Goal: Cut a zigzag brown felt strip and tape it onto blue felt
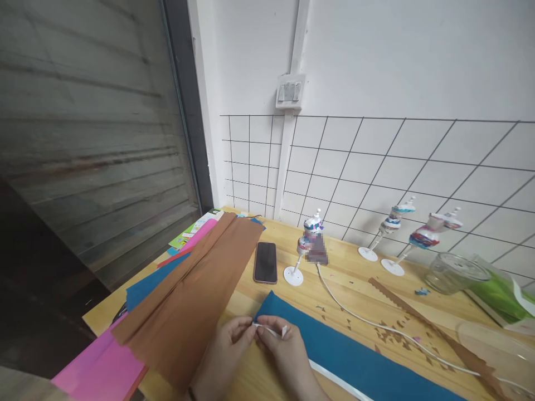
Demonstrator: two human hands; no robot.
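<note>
A long blue crepe-like paper strip (pixel 334 345) lies slantwise on the table, with a narrow white strip (pixel 334 379) that looks like tape along its near edge. At the strip's left end, my left hand (pixel 236 342) and my right hand (pixel 286 348) meet, fingertips almost touching. Both pinch the white strip between thumb and index finger near the blue corner. A short white end pokes up above my right fingers. Exactly how the tips grip it is partly hidden by the fingers.
Brown paper (pixel 196 301) covers blue and pink sheets on the left. Beyond my hands lie a phone (pixel 266 262) and a small dress-form figure (pixel 293 275). A white cable (pixel 346 309) crosses brown scraps toward a clear jar (pixel 455 272). Two more figures stand by the wire grid (pixel 363 150).
</note>
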